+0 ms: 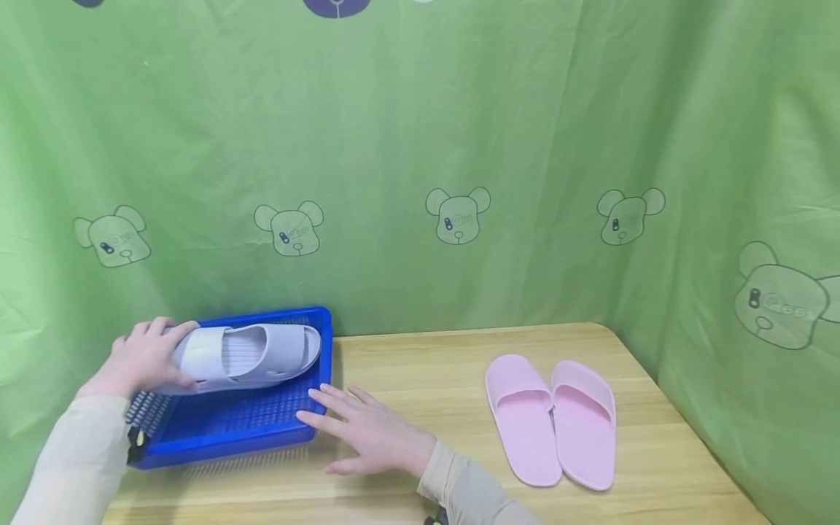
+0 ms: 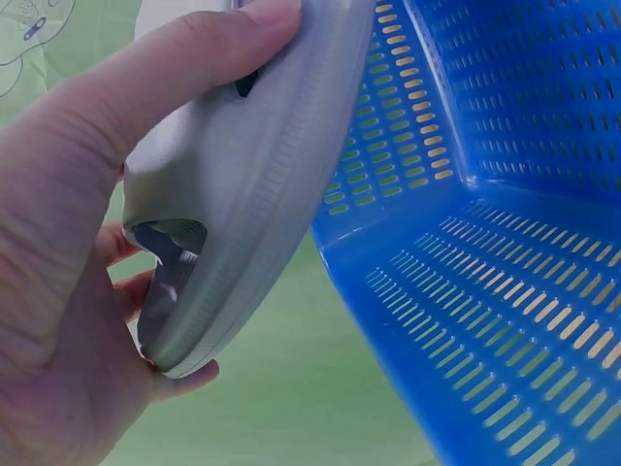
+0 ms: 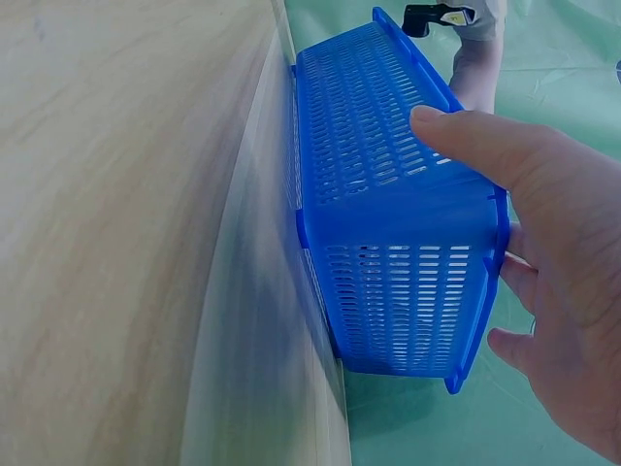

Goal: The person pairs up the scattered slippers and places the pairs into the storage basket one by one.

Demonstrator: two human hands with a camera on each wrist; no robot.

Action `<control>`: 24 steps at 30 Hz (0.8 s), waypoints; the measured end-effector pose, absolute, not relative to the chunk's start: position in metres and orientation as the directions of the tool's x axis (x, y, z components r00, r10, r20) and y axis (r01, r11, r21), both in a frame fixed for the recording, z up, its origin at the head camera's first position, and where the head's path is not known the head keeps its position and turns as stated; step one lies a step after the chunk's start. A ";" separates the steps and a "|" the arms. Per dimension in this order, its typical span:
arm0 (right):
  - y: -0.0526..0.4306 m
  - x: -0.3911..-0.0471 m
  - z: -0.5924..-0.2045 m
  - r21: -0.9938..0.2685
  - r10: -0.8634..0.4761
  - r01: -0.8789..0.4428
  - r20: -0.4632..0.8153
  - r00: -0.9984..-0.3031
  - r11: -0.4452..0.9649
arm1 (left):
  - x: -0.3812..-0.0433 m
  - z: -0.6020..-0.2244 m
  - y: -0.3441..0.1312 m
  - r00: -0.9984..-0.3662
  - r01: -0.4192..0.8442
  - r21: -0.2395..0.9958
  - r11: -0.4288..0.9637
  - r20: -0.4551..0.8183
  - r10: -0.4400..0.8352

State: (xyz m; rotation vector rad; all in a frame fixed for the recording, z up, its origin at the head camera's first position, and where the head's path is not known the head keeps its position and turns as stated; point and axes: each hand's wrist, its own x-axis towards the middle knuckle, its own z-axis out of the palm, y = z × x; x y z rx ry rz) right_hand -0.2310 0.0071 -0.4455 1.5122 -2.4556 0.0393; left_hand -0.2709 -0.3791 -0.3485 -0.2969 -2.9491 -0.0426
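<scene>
Light grey slide slippers [image 1: 282, 354], fitted together with two straps showing, lie lengthwise along the far side of the blue plastic basket [image 1: 230, 443]. My left hand [image 1: 147, 357] grips their left end, thumb on the near side and fingers over the far side. In the left wrist view the thumb presses on the grey slipper [image 2: 252, 175] and fingertips show behind its open end. At the basket's right end, my right hand [image 1: 374, 430] has its fingers spread, the tips right at the rim. The right wrist view shows the thumb by the basket's slotted side wall [image 3: 398, 301].
A pair of pink slippers [image 1: 528, 437] lies side by side on the wooden table [image 1: 407, 364], right of the basket. Green curtain [image 1: 374, 270] with bear-head prints hangs behind the table and along its right side.
</scene>
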 end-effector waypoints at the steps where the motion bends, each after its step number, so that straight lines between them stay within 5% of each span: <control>1: 0.007 -0.231 -0.446 0.112 -0.874 -0.881 0.231 -0.427 0.460 | -0.271 -0.348 -0.379 -0.964 0.202 0.009 0.979 0.178 0.198; 24: 0.007 -0.231 -0.445 0.098 -0.878 -0.887 0.225 -0.422 0.452 | -0.275 -0.349 -0.382 -0.976 0.176 0.058 0.983 0.136 0.167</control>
